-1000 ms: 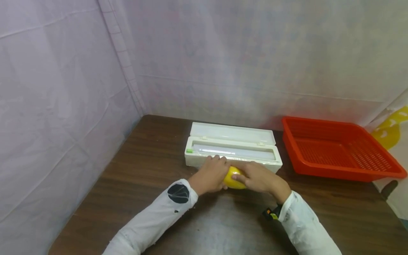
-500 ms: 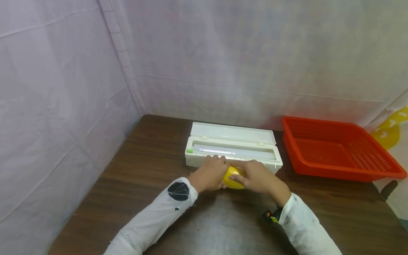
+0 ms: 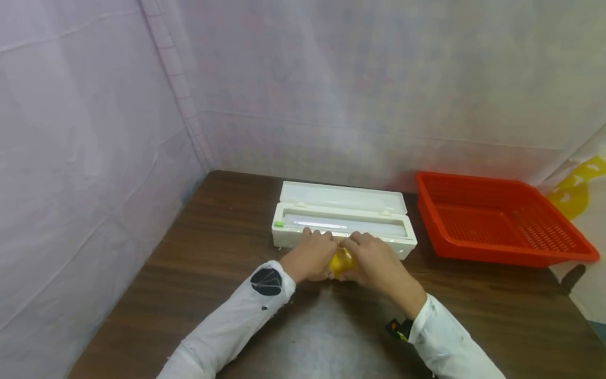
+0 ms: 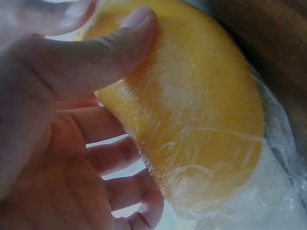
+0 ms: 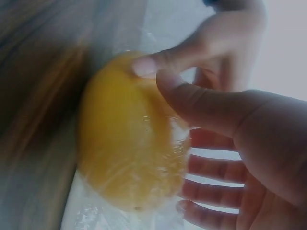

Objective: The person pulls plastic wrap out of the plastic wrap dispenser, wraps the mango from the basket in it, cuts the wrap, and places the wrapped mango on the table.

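Observation:
A smooth yellow mango (image 3: 342,261), wrapped in clear cling film, is between both hands just above the table. My left hand (image 3: 312,258) holds its left side, with the thumb across the peel and the fingers behind, as the left wrist view shows. From the right, my right hand (image 3: 379,266) grips it too, its thumb close to the left thumb. Loose film (image 4: 283,115) trails beyond the fruit in the left wrist view. Right behind the hands lies a white cling film box (image 3: 409,245), its lid (image 3: 343,197) raised and a roll (image 3: 374,227) inside.
A red plastic basket (image 3: 502,255) stands at the back right of the dark wooden table (image 3: 189,268). White sheeting (image 3: 331,95) hangs behind and to the left. A dark and yellow item (image 3: 397,329) is at the right cuff.
My right hand has turned and shifted left over the mango, so less yellow shows in the head view. The left hand has barely moved.

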{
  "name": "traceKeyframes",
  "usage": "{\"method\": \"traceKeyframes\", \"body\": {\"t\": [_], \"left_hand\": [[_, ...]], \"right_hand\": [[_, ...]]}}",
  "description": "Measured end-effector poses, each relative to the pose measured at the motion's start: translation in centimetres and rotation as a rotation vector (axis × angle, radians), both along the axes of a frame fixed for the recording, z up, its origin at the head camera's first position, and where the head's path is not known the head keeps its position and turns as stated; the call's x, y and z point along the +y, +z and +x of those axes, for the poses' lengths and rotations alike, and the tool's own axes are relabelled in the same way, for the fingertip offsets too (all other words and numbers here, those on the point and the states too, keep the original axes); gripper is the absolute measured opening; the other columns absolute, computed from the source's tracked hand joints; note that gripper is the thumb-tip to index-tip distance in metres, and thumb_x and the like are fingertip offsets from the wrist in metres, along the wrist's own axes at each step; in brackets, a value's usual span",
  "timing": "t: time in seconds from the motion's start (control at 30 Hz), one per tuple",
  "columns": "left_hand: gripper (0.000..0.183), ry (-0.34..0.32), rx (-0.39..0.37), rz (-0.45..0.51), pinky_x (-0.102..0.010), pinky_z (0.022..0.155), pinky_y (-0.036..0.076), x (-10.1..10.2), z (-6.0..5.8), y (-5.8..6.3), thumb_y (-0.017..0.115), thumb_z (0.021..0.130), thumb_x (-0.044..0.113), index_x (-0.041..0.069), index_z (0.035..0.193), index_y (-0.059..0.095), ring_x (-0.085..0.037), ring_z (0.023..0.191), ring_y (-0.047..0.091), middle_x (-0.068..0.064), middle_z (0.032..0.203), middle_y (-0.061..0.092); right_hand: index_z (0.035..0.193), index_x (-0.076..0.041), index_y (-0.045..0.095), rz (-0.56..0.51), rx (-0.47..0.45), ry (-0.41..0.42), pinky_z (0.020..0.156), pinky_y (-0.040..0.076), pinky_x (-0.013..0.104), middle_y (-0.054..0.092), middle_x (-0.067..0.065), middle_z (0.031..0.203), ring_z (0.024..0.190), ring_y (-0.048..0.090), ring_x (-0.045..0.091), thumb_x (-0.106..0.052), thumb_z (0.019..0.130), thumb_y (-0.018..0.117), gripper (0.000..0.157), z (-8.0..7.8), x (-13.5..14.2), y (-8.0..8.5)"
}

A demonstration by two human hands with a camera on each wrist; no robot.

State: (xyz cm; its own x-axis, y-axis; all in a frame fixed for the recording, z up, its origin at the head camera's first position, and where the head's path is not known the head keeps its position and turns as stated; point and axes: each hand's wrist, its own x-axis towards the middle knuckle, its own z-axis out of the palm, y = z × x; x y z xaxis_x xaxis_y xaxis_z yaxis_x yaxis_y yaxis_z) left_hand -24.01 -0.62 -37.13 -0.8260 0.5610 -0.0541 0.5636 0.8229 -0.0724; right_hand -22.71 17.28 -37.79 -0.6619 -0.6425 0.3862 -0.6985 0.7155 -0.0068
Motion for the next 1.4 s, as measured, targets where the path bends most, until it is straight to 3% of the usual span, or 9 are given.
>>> {"method": "traceKeyframes", "body": {"t": [0.33,0.4,0.5,0.7,0.9,1.1,1.27,1.4], "left_hand": [[0.040,0.024,-0.069,0.071,-0.042,0.089,0.042,-0.1,-0.3,0.2,0.085,0.078,0.040,0.017,0.106,0.067,-0.020,0.087,0.057,-0.001,0.100,0.066],[0.038,0.020,-0.073,0.109,-0.041,0.087,0.042,-0.2,-0.3,0.2,0.086,0.076,0.038,0.018,0.103,0.067,-0.018,0.084,0.057,0.001,0.097,0.066],[0.047,0.020,-0.084,0.157,-0.040,0.084,0.041,-0.5,-0.3,0.2,0.086,0.077,0.038,0.017,0.111,0.062,-0.016,0.083,0.057,0.002,0.096,0.067],[0.061,0.043,-0.076,0.174,-0.039,0.084,0.044,-0.4,0.1,0.3,0.085,0.078,0.041,0.014,0.122,0.053,-0.016,0.084,0.061,-0.001,0.100,0.068],[0.057,0.047,0.010,0.152,-0.039,0.083,0.045,0.4,0.9,0.1,0.085,0.077,0.042,0.013,0.121,0.063,-0.019,0.089,0.065,0.000,0.105,0.072],[0.061,0.050,0.113,0.060,-0.037,0.079,0.046,0.8,1.5,0.0,0.083,0.077,0.050,0.012,0.122,0.067,-0.020,0.087,0.060,-0.003,0.104,0.066],[0.070,0.030,0.199,-0.039,-0.037,0.080,0.048,0.9,1.6,-0.5,0.082,0.074,0.057,0.011,0.125,0.066,-0.021,0.093,0.058,-0.006,0.110,0.061],[0.087,0.020,0.247,-0.069,-0.037,0.080,0.049,1.0,1.7,-1.1,0.085,0.067,0.060,0.010,0.132,0.056,-0.022,0.095,0.059,-0.005,0.110,0.061]], "right_hand": [[0.089,-0.014,0.071,0.007,0.080,0.002,0.062,0.051,0.038,0.069,-0.001,0.082,0.068,0.062,0.021,-0.035,0.062,0.095,0.042,-0.2,-0.2,-0.2],[0.087,-0.015,0.070,-0.002,0.065,0.006,0.061,0.050,0.037,0.067,-0.003,0.078,0.065,0.061,0.020,-0.032,0.062,0.095,0.039,-0.2,-0.2,-0.1],[0.086,-0.016,0.070,-0.013,0.021,0.000,0.063,0.050,0.035,0.067,-0.005,0.076,0.065,0.059,0.017,-0.031,0.063,0.095,0.038,-0.5,-0.1,0.0],[0.092,-0.017,0.074,-0.028,-0.069,-0.016,0.065,0.052,0.034,0.069,-0.008,0.077,0.066,0.060,0.015,-0.029,0.064,0.095,0.037,-0.9,0.4,0.1],[0.093,-0.017,0.073,-0.041,-0.140,0.016,0.066,0.052,0.034,0.068,-0.008,0.078,0.067,0.059,0.013,-0.028,0.065,0.094,0.037,-1.6,1.0,0.1],[0.101,-0.015,0.075,-0.048,-0.173,0.021,0.071,0.055,0.036,0.073,-0.007,0.085,0.073,0.064,0.015,-0.031,0.066,0.094,0.043,-2.1,1.3,0.0],[0.108,-0.013,0.076,-0.036,-0.196,0.006,0.074,0.056,0.039,0.076,-0.003,0.092,0.077,0.067,0.018,-0.034,0.068,0.093,0.048,-2.4,1.5,0.0],[0.106,-0.015,0.075,-0.032,-0.236,0.006,0.071,0.054,0.037,0.074,-0.005,0.087,0.072,0.063,0.015,-0.035,0.071,0.091,0.044,-2.5,1.6,0.1]]}}
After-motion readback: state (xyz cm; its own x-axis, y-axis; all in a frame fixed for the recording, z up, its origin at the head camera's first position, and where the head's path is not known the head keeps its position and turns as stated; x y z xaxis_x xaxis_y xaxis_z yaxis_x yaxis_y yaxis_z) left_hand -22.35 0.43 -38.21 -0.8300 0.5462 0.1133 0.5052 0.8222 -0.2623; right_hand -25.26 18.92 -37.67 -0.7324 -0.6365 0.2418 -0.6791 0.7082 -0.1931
